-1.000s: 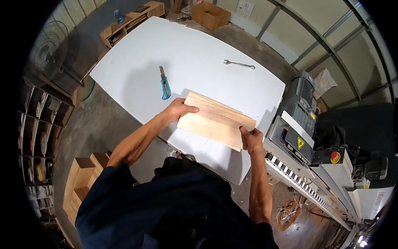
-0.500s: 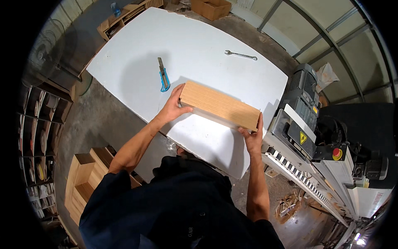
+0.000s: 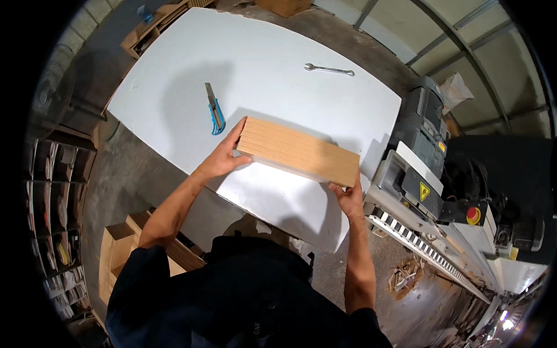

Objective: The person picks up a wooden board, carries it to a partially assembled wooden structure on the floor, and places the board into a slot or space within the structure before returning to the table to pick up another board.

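Between my two hands is a long wooden box-like piece point(image 3: 299, 149) with a light oak-grain top and a pale near side. My left hand point(image 3: 223, 159) grips its left end, thumb on the near side and fingers around the end. At the right end, my right hand point(image 3: 348, 200) holds the near corner, its fingers partly hidden by the piece. The piece is over the white table point(image 3: 261, 75), casting a shadow on it. A blue utility knife point(image 3: 214, 113) with its blade out lies beyond my left hand. Farther back lies a metal wrench point(image 3: 329, 70).
To the right stands a grey machine point(image 3: 420, 116) with a red button point(image 3: 473, 216) and a toothed track point(image 3: 415, 249). A shelf unit point(image 3: 49, 203) lines the left. Wooden furniture parts point(image 3: 122, 249) sit by my left arm. A cardboard box point(image 3: 284, 6) is on the floor beyond the table.
Both hands and the wooden piece have shifted slightly left and nearer, still gripped at both ends. The whole view has moved a little too.
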A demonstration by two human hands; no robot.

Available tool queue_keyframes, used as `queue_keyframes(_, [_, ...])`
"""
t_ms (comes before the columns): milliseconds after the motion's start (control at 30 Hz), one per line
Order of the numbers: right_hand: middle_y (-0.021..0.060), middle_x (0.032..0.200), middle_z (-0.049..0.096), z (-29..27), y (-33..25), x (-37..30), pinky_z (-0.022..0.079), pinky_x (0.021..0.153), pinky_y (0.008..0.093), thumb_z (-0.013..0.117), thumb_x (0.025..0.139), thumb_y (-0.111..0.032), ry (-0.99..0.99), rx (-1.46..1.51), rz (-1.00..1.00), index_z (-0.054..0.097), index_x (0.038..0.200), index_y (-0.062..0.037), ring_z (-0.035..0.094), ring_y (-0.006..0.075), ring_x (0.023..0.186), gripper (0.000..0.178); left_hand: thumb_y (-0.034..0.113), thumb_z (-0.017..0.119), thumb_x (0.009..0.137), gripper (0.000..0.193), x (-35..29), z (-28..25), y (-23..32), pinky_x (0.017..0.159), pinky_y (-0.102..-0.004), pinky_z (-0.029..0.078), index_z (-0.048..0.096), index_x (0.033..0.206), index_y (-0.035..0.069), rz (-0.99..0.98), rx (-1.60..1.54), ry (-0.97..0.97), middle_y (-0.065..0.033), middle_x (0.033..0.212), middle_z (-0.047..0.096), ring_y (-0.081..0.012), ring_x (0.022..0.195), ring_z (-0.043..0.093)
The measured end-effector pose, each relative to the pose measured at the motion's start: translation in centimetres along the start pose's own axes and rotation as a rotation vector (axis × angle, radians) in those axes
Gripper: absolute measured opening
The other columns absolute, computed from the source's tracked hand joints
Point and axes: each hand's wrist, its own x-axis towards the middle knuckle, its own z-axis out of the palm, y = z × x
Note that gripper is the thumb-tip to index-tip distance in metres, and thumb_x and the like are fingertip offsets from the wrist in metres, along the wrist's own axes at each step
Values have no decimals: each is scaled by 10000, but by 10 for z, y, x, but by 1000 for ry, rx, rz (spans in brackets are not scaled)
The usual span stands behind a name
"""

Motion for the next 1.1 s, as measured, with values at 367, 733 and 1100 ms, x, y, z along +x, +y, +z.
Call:
queue_keyframes(367, [-50,832,544,9,-5,-9,400,659,199,789,726,-81,205,-146,22,535,1136,-53,425,57,687,483,136,742,730,986,1,4,-7,1119,-382,223,88,1460,32,81,133,-1,-191,1490,218,-316,1375,233])
queue_keyframes(733, [57,1070,602,0,10,-6,464,836,287,751,751,-37,86,-137,-69,507,1190,7,570,163,952,505,194,785,693,918,-21,0,-11,1083,-373,305,259,1428,32,105,59,99,-163,1457,301,-284,1335,313])
queue_keyframes(1100, [111,770,601,-24,-15,-23,477,657,370,732,692,23,-70,-327,-155,630,750,45,519,209,711,120,71,825,560,979,-152,57,23,1052,-394,341,311,1393,55,226,107,472,-160,1398,374,-324,1289,374])
